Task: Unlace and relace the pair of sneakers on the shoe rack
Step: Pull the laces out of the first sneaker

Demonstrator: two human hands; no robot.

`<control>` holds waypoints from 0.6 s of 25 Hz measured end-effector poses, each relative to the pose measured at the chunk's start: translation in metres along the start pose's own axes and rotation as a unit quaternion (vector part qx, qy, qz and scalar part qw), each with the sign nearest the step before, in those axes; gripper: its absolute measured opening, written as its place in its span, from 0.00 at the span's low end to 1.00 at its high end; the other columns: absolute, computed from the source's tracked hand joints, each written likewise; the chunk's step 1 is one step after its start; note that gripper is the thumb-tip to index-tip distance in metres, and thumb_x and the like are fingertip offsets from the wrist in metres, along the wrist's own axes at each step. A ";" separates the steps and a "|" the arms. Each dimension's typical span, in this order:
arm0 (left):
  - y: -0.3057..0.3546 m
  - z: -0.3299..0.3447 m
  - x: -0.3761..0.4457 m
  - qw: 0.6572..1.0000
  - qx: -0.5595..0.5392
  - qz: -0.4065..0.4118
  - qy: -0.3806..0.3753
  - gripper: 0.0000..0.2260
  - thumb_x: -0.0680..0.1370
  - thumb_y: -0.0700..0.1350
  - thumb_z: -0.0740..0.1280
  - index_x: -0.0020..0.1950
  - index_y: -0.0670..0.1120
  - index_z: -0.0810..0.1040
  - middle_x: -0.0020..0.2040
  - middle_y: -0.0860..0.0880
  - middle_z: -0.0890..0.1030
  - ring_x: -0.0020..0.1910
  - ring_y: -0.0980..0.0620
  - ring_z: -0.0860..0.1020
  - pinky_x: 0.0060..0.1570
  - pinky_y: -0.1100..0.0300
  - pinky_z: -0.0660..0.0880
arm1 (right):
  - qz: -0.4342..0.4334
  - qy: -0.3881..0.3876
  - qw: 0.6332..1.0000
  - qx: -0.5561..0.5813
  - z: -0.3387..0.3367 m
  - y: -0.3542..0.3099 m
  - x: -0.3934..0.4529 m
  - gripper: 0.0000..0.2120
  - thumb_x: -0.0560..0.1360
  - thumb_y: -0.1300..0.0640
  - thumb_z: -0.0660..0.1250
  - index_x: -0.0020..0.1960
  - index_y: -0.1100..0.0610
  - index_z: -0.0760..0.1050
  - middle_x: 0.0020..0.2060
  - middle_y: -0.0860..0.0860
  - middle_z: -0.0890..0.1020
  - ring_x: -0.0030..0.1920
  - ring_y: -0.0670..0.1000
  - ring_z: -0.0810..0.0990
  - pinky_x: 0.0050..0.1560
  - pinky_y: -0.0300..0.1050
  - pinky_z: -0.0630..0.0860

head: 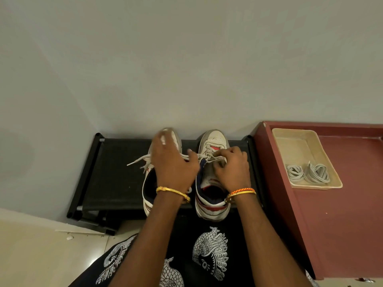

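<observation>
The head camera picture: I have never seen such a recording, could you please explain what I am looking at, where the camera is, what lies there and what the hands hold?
There is no machine here. A person wears a camera on the head, and it looks forward and down, so you see the person's own two arms from above.

A low black shoe rack stands against the wall. On it stand two white sneakers side by side: the left sneaker and the right sneaker.

The left hand reaches over the left sneaker with its fingers spread, and a white lace runs under it; whether it grips the lace I cannot tell. The right hand has its fingers curled into the laces of the right sneaker.

To the right is a dark red cabinet. On it lies a beige tray with two bundles of spare laces.
</observation>
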State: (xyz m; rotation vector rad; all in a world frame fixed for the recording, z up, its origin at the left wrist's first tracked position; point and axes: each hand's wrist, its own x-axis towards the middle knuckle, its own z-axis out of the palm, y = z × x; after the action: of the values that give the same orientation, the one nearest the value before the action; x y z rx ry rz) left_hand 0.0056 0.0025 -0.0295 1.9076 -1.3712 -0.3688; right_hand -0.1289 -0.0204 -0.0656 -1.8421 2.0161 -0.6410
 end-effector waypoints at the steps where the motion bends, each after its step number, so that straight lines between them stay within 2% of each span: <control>1: 0.004 0.008 -0.008 0.997 0.008 0.022 -0.072 0.27 0.72 0.47 0.68 0.69 0.44 0.64 0.65 0.44 0.68 0.65 0.44 0.67 0.63 0.54 0.67 | -0.023 -0.020 0.998 -0.064 0.003 -0.003 0.001 0.14 0.74 0.56 0.66 0.58 0.52 0.78 0.59 0.54 0.72 0.60 0.56 0.67 0.58 0.50 0.67; 3: 0.007 0.024 -0.020 0.986 0.020 -0.007 -0.167 0.17 0.73 0.46 0.65 0.61 0.44 0.70 0.56 0.45 0.74 0.57 0.45 0.73 0.51 0.56 0.71 | -0.029 -0.037 0.988 -0.145 0.008 -0.007 0.002 0.13 0.76 0.54 0.64 0.60 0.51 0.77 0.63 0.53 0.68 0.63 0.56 0.62 0.62 0.52 0.60; 5: 0.003 0.036 -0.021 0.980 0.035 -0.054 -0.190 0.10 0.74 0.44 0.64 0.53 0.40 0.73 0.51 0.42 0.76 0.50 0.43 0.75 0.43 0.56 0.69 | -0.018 -0.021 0.986 -0.163 0.012 -0.008 0.001 0.13 0.76 0.54 0.64 0.59 0.51 0.77 0.63 0.53 0.67 0.64 0.56 0.61 0.64 0.53 0.57; 7: -0.004 0.043 -0.017 0.975 0.026 -0.081 -0.205 0.08 0.75 0.44 0.65 0.49 0.40 0.76 0.48 0.40 0.78 0.46 0.43 0.76 0.39 0.58 0.67 | -0.019 -0.016 0.986 -0.162 0.014 -0.009 0.002 0.12 0.76 0.54 0.64 0.58 0.52 0.78 0.64 0.53 0.67 0.64 0.57 0.61 0.64 0.54 0.57; 10: -0.009 0.050 -0.016 0.974 -0.003 -0.097 -0.206 0.08 0.77 0.44 0.64 0.48 0.40 0.79 0.46 0.40 0.81 0.43 0.43 0.77 0.37 0.59 0.67 | -0.022 -0.034 0.988 -0.148 0.016 -0.010 0.005 0.12 0.76 0.53 0.64 0.57 0.52 0.79 0.66 0.53 0.66 0.66 0.57 0.61 0.65 0.55 0.57; 12: -0.008 0.053 -0.020 0.975 0.004 -0.102 -0.196 0.09 0.78 0.44 0.63 0.51 0.40 0.79 0.49 0.39 0.80 0.45 0.42 0.78 0.38 0.57 0.69 | -0.014 -0.028 0.991 -0.128 0.015 -0.010 0.004 0.11 0.75 0.52 0.66 0.55 0.51 0.80 0.67 0.53 0.65 0.67 0.57 0.60 0.66 0.55 0.57; 15: -0.007 0.055 -0.023 0.979 0.037 -0.104 -0.174 0.10 0.79 0.44 0.61 0.55 0.41 0.78 0.54 0.40 0.77 0.49 0.41 0.77 0.43 0.54 0.72 | 0.025 0.040 0.996 -0.078 0.011 -0.006 0.006 0.08 0.73 0.53 0.66 0.50 0.54 0.80 0.64 0.54 0.68 0.64 0.57 0.65 0.63 0.56 0.60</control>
State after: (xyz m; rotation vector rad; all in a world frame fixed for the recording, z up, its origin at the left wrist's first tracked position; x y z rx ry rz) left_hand -0.0319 0.0021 -0.0763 2.1265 -1.4208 -0.7964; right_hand -0.1189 -0.0274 -0.0710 -1.8738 2.2134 -0.5664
